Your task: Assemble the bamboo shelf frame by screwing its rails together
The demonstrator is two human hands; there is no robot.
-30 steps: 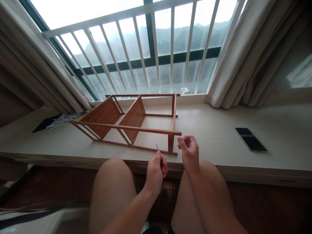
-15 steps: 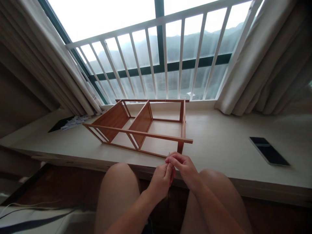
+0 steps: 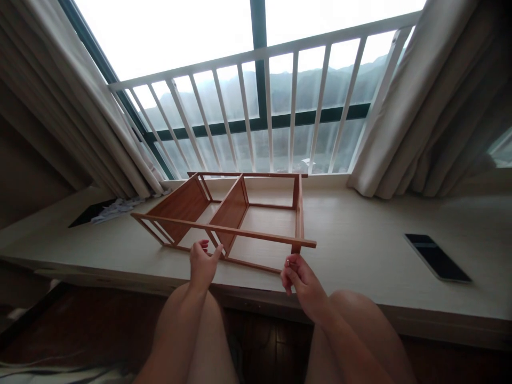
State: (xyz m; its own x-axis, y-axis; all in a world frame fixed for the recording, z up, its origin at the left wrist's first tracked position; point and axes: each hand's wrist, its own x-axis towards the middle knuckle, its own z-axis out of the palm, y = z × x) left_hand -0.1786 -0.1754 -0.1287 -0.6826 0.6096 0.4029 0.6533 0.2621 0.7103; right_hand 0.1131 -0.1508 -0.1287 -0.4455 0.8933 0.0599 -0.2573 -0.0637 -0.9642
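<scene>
A small wooden shelf frame point(image 3: 236, 213) lies on its side on the pale window ledge point(image 3: 360, 240), its two shelf boards standing upright. My left hand point(image 3: 203, 264) reaches toward the frame's near bottom rail, fingers apart and holding nothing. My right hand point(image 3: 299, 276) is by the frame's near right corner post, fingers pinched together on a small thin thing that I cannot make out. Both my knees show below the ledge.
A dark phone point(image 3: 437, 257) lies flat on the ledge at the right. Crumpled white paper point(image 3: 120, 207) and a dark sheet lie at the far left. White window bars point(image 3: 280, 106) and curtains point(image 3: 420, 106) close off the back.
My hands met in front of the frame half a second ago and have parted. The left hand moved left to the frame's bottom rail and opened; the right stayed pinched by the corner post.
</scene>
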